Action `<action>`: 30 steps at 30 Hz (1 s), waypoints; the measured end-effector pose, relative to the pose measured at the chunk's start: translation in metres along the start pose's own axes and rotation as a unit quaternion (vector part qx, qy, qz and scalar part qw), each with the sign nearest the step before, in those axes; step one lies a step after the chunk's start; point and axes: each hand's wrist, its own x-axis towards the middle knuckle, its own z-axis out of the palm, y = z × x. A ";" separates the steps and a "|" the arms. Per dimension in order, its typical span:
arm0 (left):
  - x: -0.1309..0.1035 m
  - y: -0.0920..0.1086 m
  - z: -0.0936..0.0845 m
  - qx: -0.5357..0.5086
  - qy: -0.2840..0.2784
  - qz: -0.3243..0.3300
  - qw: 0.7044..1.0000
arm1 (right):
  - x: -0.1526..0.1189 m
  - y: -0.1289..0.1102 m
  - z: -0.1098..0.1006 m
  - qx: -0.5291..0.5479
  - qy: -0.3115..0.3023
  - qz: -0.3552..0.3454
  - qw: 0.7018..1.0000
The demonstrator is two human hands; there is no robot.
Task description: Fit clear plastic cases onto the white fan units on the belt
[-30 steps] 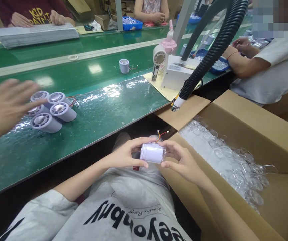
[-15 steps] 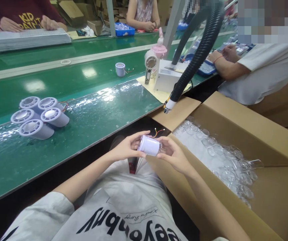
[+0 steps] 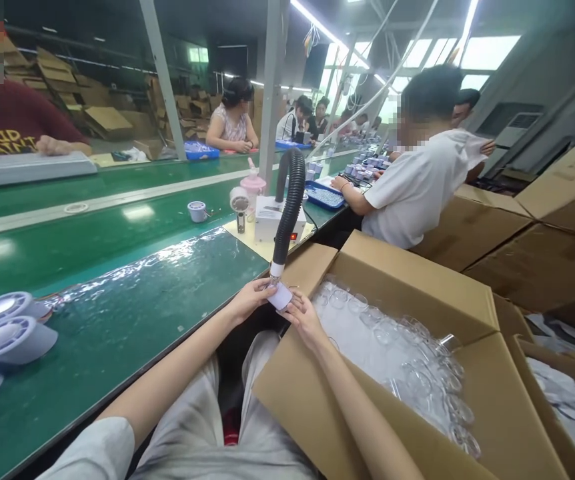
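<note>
We hold a lilac cylinder (image 3: 280,297) just below the white tip (image 3: 276,270) of a black ribbed hose (image 3: 290,213), in front of the bench edge. It is short, smooth and pale, tilted, with a plain bright side towards us; our fingers hide much of its ends, and we cannot tell whether the tip touches it. Our left hand (image 3: 250,298) grips its upper left side and our right hand (image 3: 306,317) its lower right, so both are clamped on it, close together. Beside our right arm we have an open carton (image 3: 512,400) of clear plastic pieces (image 3: 417,360). On the green bench (image 3: 167,293) we see a white box (image 3: 267,227), a handheld fan (image 3: 239,200) and, at far left, clustered lilac housings (image 3: 15,337) with vented rims.
</note>
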 end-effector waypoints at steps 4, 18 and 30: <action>-0.010 0.004 -0.005 0.013 0.036 -0.008 0.999 | 0.009 0.005 0.001 0.021 -0.030 0.020 0.999; -0.038 0.012 -0.014 0.071 0.005 -0.019 0.997 | -0.007 -0.009 0.007 -0.075 -0.109 -0.014 0.991; -0.142 0.003 -0.016 0.189 -0.129 0.081 0.970 | -0.094 -0.070 0.037 -0.352 -0.245 -0.140 0.893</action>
